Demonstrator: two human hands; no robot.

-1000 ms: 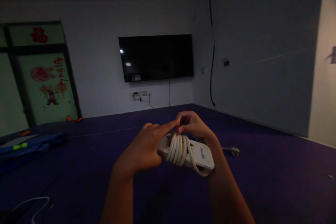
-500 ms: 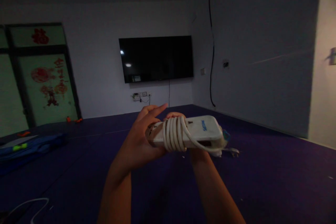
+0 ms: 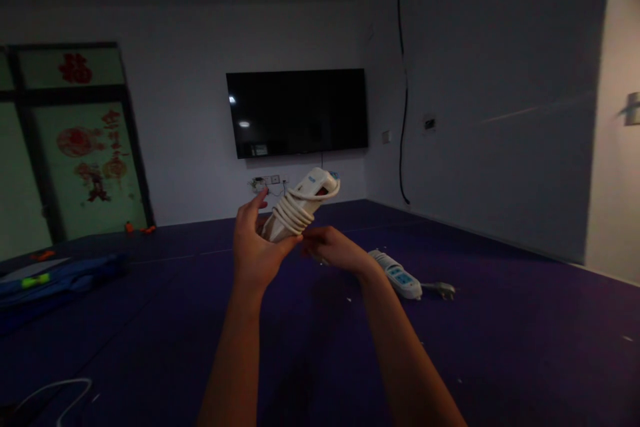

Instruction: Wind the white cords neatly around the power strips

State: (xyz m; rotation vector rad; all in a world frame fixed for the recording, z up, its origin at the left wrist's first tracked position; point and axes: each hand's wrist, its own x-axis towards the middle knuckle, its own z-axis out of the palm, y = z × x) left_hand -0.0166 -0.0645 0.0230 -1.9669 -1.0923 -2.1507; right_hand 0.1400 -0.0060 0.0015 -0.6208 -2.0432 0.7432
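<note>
A white power strip is held up in front of me, tilted with its far end raised to the right. Its white cord is wound round the middle in several turns, and one loop runs along to the raised end. My left hand grips the lower end between thumb and fingers. Just below and right of the strip is my right hand, its fingers curled together close to the coils. What those fingers pinch is hidden. A second white power strip, also wrapped in its cord, lies on the purple floor behind my right forearm.
The second strip's plug points right on the purple floor. Dark blue cloth lies at left, and a white cable at lower left. A television hangs above wall sockets. A black cable hangs at right.
The held power strip has swung from nearly level to tilted, its far end now up and nearer the middle. My right hand has come from behind it to below it, exposing the second strip.
</note>
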